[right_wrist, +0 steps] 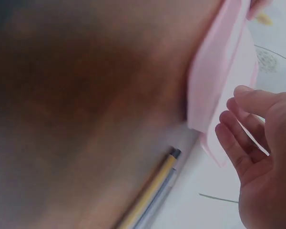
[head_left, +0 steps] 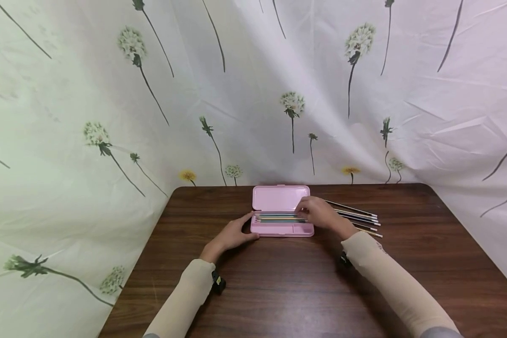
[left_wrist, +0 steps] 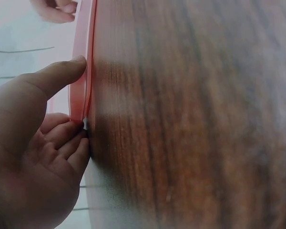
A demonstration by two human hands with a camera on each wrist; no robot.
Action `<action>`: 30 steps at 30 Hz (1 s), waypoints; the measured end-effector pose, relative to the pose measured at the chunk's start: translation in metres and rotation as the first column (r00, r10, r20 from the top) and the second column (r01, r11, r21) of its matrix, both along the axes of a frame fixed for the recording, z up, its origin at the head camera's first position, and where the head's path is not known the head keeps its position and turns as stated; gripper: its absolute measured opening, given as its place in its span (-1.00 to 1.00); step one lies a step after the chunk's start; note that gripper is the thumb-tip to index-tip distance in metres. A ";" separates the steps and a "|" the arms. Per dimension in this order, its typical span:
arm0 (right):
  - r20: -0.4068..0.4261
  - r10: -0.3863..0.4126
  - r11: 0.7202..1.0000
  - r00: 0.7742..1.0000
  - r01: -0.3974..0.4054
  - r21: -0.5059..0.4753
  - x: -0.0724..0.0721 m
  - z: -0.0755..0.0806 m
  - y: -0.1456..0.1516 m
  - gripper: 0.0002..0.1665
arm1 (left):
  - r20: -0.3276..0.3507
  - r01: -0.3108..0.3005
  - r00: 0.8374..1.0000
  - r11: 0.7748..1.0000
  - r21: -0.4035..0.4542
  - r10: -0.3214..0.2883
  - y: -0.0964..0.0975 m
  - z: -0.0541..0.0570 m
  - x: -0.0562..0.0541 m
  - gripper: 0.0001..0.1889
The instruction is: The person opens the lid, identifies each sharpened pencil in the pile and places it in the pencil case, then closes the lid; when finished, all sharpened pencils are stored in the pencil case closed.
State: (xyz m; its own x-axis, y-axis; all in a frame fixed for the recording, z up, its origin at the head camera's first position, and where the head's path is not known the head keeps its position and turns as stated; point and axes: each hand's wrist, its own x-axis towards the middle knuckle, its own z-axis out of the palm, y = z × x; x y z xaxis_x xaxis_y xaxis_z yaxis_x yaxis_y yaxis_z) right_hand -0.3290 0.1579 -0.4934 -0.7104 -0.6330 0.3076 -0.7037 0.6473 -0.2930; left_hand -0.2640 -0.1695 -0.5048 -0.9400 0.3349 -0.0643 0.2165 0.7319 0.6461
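A pink pencil case (head_left: pixel 272 229) lies unfolded on the table, its lid (head_left: pixel 280 197) tipped back toward the curtain. Several pencils (head_left: pixel 279 218) lie lengthwise in its long compartment. My left hand (head_left: pixel 233 234) holds the case's left end, thumb (left_wrist: pixel 69 74) against the front wall and fingers (left_wrist: pixel 62 136) around the end. Over the right part of the case is my right hand (head_left: pixel 317 213), fingers loosely bent above the pencils. In the right wrist view nothing shows between its fingertips (right_wrist: pixel 224 129), which are near the pink case (right_wrist: pixel 212 90).
Several more pencils (head_left: pixel 365 218) lie loosely fanned on the table to the right of the case, partly under the right wrist. The dark wooden table (head_left: pixel 287 286) ends at a white curtain (head_left: pixel 253 94) printed with dandelions.
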 end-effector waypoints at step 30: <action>0.314 -0.177 0.984 0.933 0.157 0.086 -0.043 0.043 -0.031 -0.34 | 0.005 -0.008 1.000 1.000 -0.009 0.008 0.000 0.001 0.001 -0.08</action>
State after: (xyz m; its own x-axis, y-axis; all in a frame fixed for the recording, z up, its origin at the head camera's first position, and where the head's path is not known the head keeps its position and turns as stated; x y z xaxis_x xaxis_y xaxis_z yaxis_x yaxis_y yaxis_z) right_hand -0.3719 0.1273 -0.4500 -0.8620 -0.5068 0.0130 -0.4595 0.7702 -0.4422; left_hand -0.2629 -0.1695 -0.5036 -0.9424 0.3267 -0.0716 0.2076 0.7392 0.6407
